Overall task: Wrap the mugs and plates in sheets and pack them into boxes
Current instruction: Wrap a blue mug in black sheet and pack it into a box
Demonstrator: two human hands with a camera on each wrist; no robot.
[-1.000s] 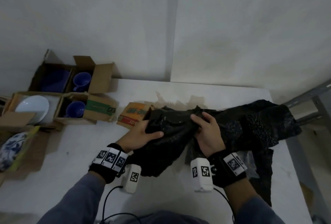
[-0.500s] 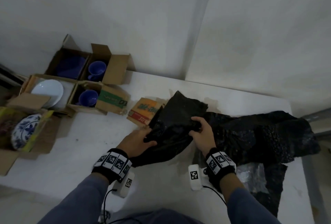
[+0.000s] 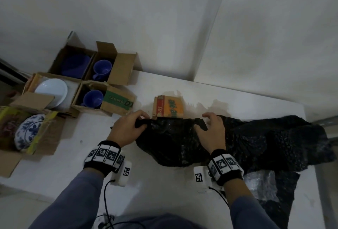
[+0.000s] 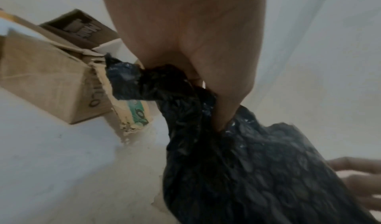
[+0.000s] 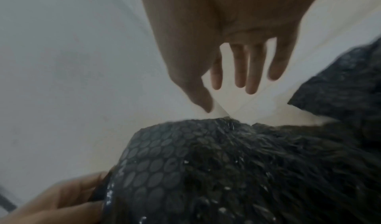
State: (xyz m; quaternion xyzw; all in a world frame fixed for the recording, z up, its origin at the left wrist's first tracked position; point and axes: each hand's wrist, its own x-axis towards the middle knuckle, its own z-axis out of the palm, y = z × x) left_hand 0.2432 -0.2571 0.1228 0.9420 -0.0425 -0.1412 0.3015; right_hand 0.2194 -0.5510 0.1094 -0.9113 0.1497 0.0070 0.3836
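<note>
Left hand (image 3: 128, 129) fingers and thumb curl round bunched end of black bubble-wrap sheet (image 3: 175, 142), gripping it tight. Right hand (image 3: 212, 131) fingers spread and straight over sheet's far edge, holding nothing in right wrist view. Sheet lies crumpled on white table (image 3: 164, 192), trailing off to right. Flattened orange carton (image 3: 169, 108) just beyond sheet. Farther left, open cardboard boxes (image 3: 120, 64): two blue mugs (image 3: 101, 67), white plate (image 3: 53, 89), blue-patterned plate (image 3: 27, 130).
</note>
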